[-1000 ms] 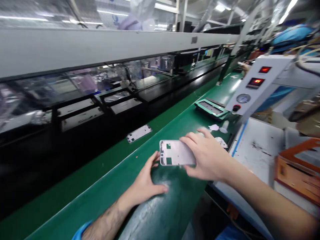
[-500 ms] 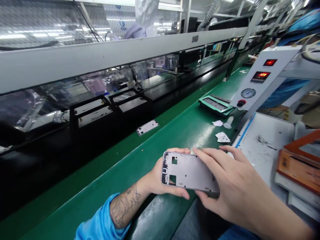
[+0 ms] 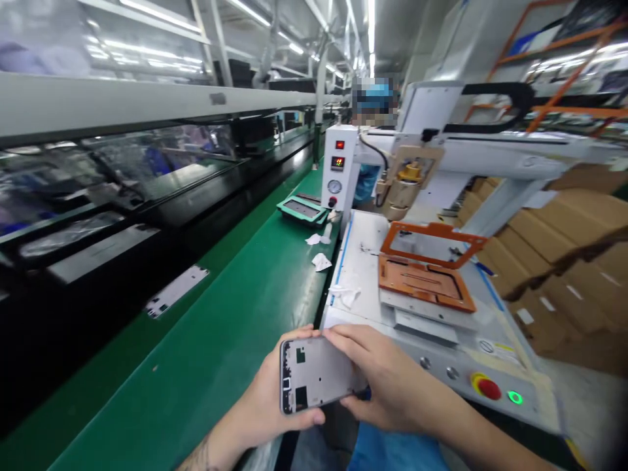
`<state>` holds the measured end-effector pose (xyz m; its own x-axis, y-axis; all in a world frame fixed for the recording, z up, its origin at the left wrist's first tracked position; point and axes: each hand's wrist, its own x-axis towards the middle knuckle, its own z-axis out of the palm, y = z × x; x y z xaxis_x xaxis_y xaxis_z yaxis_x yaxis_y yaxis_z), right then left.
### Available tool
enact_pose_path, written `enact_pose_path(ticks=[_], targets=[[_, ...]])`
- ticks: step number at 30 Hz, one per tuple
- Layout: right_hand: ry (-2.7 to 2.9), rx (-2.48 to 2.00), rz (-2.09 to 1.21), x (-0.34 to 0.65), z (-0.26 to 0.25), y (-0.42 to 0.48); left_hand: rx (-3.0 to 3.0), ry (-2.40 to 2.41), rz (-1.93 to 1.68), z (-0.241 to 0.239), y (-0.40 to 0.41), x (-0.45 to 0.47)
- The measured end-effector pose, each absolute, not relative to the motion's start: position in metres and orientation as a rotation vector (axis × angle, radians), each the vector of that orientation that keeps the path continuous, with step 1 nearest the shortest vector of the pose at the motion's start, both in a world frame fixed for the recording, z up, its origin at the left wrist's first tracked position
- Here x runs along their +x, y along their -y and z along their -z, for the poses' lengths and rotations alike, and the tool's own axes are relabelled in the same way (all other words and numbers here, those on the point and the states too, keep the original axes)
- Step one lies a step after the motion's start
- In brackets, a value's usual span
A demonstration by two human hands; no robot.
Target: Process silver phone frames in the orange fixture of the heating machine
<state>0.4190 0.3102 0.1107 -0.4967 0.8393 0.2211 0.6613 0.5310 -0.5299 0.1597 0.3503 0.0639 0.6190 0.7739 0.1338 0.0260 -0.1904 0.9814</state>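
Observation:
A grey metal phone frame with square cut-outs is held between both hands, low in the view. My left hand grips its left end, thumb along the lower edge and fingers behind the upper one. Around the right end my right hand is closed, covering that part of the frame. Both hands are near the edge of the green bench. To their right, an orange fixture with its frame-like lid raised sits on a white dispensing machine.
A second phone frame lies on the green strip at left. Farther along the green bench are a green fixture and crumpled white wipes. A control box stands beside them, a person behind it. Cardboard boxes are stacked at right.
The view has swung right, bringing the machine and its orange fixture fully into sight. Both hands still hold the phone frame, now beside the machine's front edge.

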Motion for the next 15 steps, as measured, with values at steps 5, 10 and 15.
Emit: enact_pose_path(ticks=[5,10,15], targets=[[2.223,-1.485,-0.257,0.548,-0.113,-0.336,1.716,-0.897,-0.647,-0.016,-0.364,0.185],[2.330,-1.807,-0.213,0.652,-0.109,-0.381,1.763,-1.025,-0.684,0.021,-0.365,0.187],[2.429,-1.780,-0.220,0.659,-0.107,-0.394,1.755,-1.095,-0.826,0.026,-0.360,0.191]])
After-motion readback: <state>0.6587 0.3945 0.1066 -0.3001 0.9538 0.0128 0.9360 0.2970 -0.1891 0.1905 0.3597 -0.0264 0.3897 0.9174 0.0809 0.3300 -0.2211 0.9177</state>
